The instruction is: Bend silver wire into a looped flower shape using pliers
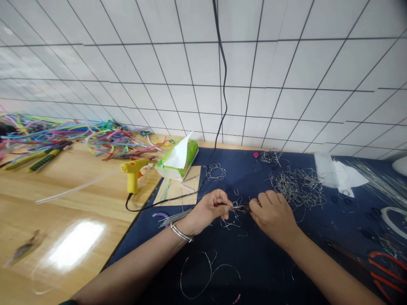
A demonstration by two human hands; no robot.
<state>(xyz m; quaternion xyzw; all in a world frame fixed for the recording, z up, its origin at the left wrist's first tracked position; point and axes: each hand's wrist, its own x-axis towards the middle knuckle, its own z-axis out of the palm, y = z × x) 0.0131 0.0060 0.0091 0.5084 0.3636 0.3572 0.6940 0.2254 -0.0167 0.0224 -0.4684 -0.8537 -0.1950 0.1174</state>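
So from my seat on the remote feed, the left hand (211,209) has thumb and fingers pinched on a thin silver wire (233,207), and the right hand (275,216) is wrapped tight around a pair of dark metal pliers (244,208). The pliers' tip meets the wire right between the two hands, over the navy-blue cloth mat (263,271) (can't tell from up here if the jaws actually bite it, it's too small). Some curly wire loops sit right underneath. Just past the left hand there's a flower-shaped silver wire ring (216,179) lying flat, and beyond the right hand I've got a messy grey wire tangle (297,186). Bigger round loops of wire lie nearer the camera. Over left, a yellow plastic glue gun (132,173) stands on the pale wooden tabletop (104,203), next to a green tissue pack (189,156) with a white sheet poking out. Red-handled scissors (386,267) are way off at my right.
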